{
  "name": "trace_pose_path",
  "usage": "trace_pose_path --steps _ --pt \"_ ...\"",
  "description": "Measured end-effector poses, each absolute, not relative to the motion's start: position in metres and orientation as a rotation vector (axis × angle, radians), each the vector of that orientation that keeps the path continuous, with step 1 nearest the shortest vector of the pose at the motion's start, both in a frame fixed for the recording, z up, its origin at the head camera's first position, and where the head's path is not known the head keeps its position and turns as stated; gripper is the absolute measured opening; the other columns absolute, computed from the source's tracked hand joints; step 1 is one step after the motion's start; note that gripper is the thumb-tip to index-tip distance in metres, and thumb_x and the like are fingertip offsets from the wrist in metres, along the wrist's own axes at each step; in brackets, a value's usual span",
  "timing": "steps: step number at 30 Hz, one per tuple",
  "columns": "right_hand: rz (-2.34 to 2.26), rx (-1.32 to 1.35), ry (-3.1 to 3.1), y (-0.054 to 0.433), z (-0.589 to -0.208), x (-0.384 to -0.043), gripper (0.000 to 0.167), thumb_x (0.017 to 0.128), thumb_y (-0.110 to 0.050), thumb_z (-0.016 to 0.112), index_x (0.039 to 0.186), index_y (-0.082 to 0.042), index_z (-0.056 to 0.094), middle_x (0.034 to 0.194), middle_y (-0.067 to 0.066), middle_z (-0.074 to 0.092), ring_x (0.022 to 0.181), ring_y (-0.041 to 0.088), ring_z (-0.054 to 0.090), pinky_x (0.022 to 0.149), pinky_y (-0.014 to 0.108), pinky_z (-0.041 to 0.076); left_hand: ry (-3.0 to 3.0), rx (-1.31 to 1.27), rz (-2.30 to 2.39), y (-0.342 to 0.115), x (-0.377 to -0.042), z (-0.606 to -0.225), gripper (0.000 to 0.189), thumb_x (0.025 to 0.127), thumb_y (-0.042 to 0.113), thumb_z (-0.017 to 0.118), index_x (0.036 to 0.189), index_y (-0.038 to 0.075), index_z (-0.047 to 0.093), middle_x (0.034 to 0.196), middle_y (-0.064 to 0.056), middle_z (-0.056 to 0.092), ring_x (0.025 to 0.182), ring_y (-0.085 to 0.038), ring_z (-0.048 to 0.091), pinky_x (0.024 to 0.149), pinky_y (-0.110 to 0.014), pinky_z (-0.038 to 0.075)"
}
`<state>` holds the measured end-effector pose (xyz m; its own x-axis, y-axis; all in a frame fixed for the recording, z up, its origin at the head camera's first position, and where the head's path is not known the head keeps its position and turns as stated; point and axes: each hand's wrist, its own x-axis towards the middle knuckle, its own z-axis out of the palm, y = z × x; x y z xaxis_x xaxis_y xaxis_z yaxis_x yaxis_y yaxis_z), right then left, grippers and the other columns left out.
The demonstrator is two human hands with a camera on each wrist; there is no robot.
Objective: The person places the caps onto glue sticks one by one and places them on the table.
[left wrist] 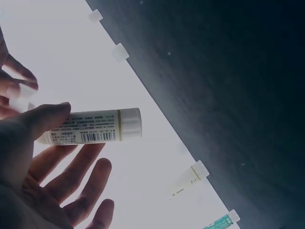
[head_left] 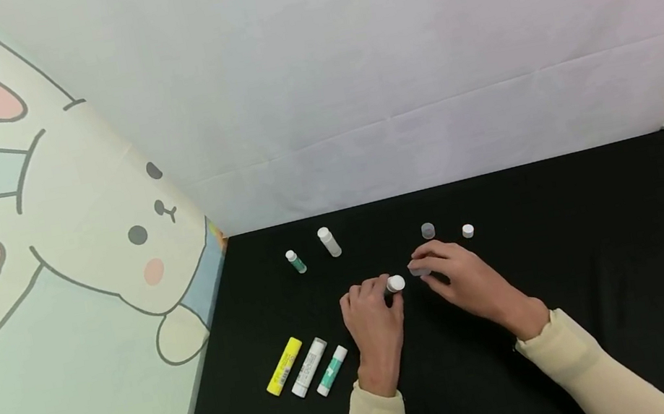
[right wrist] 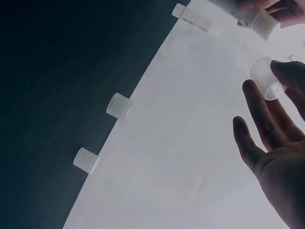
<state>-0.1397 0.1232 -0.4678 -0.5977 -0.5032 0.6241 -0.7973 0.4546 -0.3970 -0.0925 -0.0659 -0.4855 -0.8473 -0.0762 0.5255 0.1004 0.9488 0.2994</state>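
My left hand (head_left: 371,314) holds a white glue stick (left wrist: 97,127) between thumb and fingers. It has a printed label with a barcode, and its white top (head_left: 395,283) shows uncapped in the head view. Just to the right of it, my right hand (head_left: 462,282) pinches a translucent cap (right wrist: 267,78) by its sides, a small gap away from the glue stick. The cap's open rim shows in the right wrist view, while fingers partly cover it in the head view.
Toward the back left stand a small green glue stick (head_left: 296,262) and a white one (head_left: 330,242). A translucent cap (head_left: 428,230) and a white cap (head_left: 468,231) sit at the back right. Yellow (head_left: 284,366), white (head_left: 309,367) and green-white (head_left: 332,371) glue sticks lie side by side at front left.
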Motion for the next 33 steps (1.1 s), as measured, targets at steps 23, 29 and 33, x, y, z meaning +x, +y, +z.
trace_pose_path --steps 23,29,33 --pt "0.867 1.307 -2.038 0.111 -0.467 -0.129 0.056 0.066 0.009 0.093 0.118 -0.005 0.079 0.117 0.009 0.075 0.103 0.026 0.07 0.094 0.051 0.057 -2.478 -0.074 -0.409 -0.065 -0.087 -0.49 0.026 0.082 0.022 0.094 0.105 0.016 0.083 0.105 0.001 0.079 0.09 -0.022 0.067 0.087 -0.043 0.052" --pt "0.852 1.326 -2.023 0.11 -0.468 -0.129 0.058 0.065 0.01 0.093 0.119 -0.006 0.079 0.117 0.009 0.075 0.103 0.027 0.071 0.093 0.051 0.058 -2.473 -0.103 -0.405 -0.064 -0.086 -0.487 0.027 0.082 0.022 0.094 0.105 0.016 0.083 0.105 0.001 0.079 0.091 -0.022 0.067 0.087 -0.043 0.053" --pt "0.847 1.321 -2.042 0.11 -0.47 -0.129 0.056 0.067 0.01 0.093 0.119 -0.006 0.079 0.117 0.009 0.075 0.104 0.026 0.07 0.094 0.05 0.057 -2.483 -0.125 -0.398 -0.063 -0.086 -0.486 0.027 0.082 0.021 0.093 0.106 0.016 0.083 0.104 0.001 0.079 0.092 -0.021 0.067 0.088 -0.043 0.053"
